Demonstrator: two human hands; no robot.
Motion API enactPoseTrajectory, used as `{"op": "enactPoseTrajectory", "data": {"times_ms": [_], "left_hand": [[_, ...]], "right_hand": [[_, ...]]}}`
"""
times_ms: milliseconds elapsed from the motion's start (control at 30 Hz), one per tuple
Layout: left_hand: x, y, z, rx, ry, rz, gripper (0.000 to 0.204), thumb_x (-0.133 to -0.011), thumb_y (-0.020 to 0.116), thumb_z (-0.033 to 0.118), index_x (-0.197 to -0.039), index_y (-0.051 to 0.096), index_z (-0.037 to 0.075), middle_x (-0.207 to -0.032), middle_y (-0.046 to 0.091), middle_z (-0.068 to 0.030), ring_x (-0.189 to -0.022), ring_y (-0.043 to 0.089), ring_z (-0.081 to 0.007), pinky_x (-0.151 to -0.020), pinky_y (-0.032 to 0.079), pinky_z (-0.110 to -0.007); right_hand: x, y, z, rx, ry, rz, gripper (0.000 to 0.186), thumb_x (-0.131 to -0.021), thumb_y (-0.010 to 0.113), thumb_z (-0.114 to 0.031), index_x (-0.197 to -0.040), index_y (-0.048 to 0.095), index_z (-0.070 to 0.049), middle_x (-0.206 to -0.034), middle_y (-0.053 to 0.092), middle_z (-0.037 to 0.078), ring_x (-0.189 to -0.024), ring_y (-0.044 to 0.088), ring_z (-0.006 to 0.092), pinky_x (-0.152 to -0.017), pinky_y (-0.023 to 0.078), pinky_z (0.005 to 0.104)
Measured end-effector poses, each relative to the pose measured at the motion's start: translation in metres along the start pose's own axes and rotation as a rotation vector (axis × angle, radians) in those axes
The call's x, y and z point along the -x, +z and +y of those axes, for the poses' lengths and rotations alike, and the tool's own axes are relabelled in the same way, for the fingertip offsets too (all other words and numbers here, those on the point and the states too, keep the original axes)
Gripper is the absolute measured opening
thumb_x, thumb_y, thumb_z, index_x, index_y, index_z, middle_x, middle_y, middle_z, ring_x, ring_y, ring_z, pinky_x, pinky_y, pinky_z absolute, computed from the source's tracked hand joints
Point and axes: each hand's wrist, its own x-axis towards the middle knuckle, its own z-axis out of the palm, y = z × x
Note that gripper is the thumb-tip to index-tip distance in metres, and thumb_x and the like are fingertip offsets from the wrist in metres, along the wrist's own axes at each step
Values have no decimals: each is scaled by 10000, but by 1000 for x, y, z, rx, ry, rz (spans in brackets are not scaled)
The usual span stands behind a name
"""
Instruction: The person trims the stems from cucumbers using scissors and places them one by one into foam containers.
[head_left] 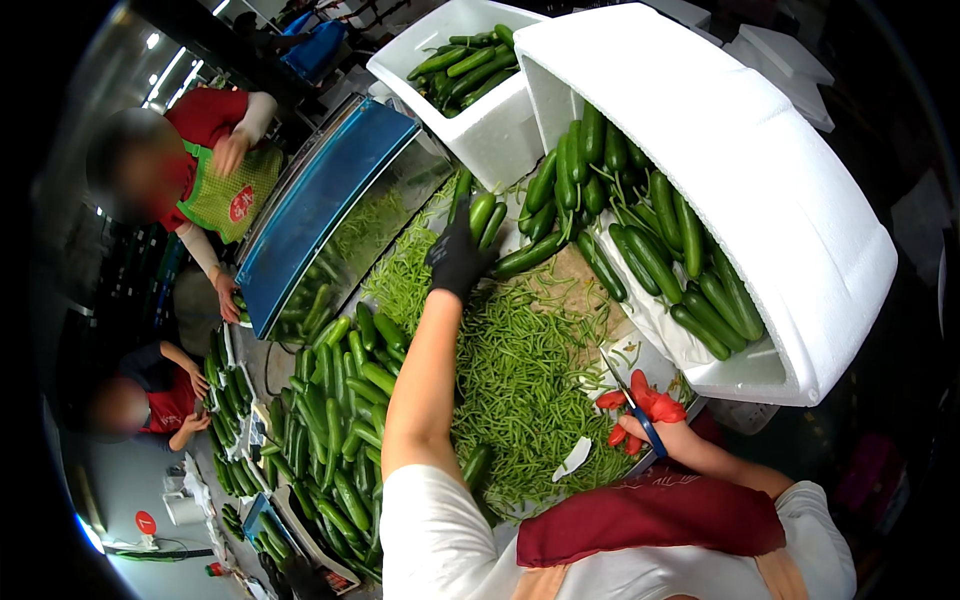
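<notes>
My left hand [458, 255], in a black glove, reaches out over the table with its fingers closed around a green cucumber [482, 212]. Other cucumbers lie close beside those fingers, so exactly how many are gripped is hard to tell. Nearer my body on the right, my right hand [652, 400] wears a red glove and holds scissors [645, 424] with blue handles. Their blades point up and to the left. Between the hands spreads a thick layer of thin, cut green stems [530, 390]. A white scrap [572, 458] rests on it.
On the right, a large white foam box [720, 110] lies tipped toward me, cucumbers [650, 255] spilling out. Another foam box [505, 140] of cucumbers stands behind. Left are a blue-topped machine [335, 200] and a cucumber heap [335, 430]. Two people [235, 165] work beyond.
</notes>
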Motion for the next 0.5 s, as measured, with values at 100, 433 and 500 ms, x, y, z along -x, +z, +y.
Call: {"op": "enactPoseTrajectory", "data": {"times_ms": [100,433,500], "left_hand": [[44,-22,-14,406,317,82,956,-700,769,231,-1471,231,54,-1349,481,-192,-1236,497,-288,-1021,404,-380],[191,-33,37,721,315,-163,1018,-696,837,308,-1466,237,19,-1454,369,-119,-1324,390,-204,-1090,307,-354],[209,-37,47,693,294,-226,982,-736,795,286,-1477,212,10,-1483,343,-161,-1358,362,-237,-1108,287,-346]], "right_hand": [[0,0,2,45,-15,-34,354,-918,546,-59,-1271,522,-33,-1145,613,89,-757,673,142,-528,527,228],[-22,3,-43,401,-215,-36,510,-852,667,-159,-1329,504,-84,-966,656,54,-814,628,137,-747,499,291],[-16,8,-47,483,-291,-44,514,-849,670,-143,-1327,496,-69,-1035,644,80,-865,626,155,-779,498,301]]}}
